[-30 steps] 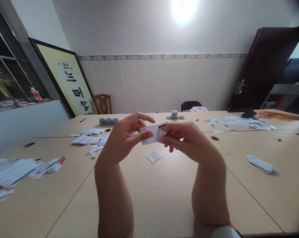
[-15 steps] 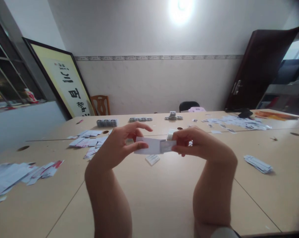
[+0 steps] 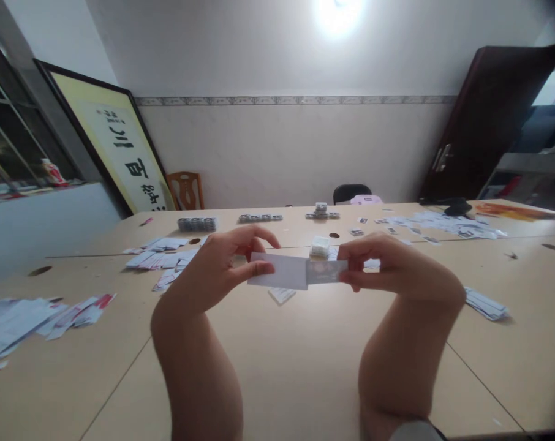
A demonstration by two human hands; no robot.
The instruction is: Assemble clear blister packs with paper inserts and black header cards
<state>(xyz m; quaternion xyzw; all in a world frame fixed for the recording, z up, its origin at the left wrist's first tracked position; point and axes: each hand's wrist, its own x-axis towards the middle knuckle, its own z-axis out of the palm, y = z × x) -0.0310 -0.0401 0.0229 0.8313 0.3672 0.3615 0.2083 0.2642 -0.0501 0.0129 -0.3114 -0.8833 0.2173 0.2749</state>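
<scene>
My left hand (image 3: 241, 260) pinches a white paper sleeve (image 3: 284, 271) at its left end, thumb in front. Out of the sleeve's right end sticks a greyish, translucent-looking card (image 3: 324, 271). The card's right edge is pinched between the thumb and fingers of my right hand (image 3: 367, 260). Both are held level above the table. Below the sleeve lies a flat white printed packet (image 3: 282, 296), partly covered by it. Just behind the card stands a small whitish stack (image 3: 320, 246). Any print on the card is too blurred to read.
Piles of white paper sleeves (image 3: 160, 260) and larger sheets (image 3: 18, 324) lie to the left. Stacks of small cards (image 3: 197, 224) line the back of the table (image 3: 300, 380). At right are a bundle of folded papers (image 3: 486, 304) and scattered papers (image 3: 447, 225).
My right hand has moved to the right with the card, so more of it shows outside the sleeve. My left hand has stayed nearly still.
</scene>
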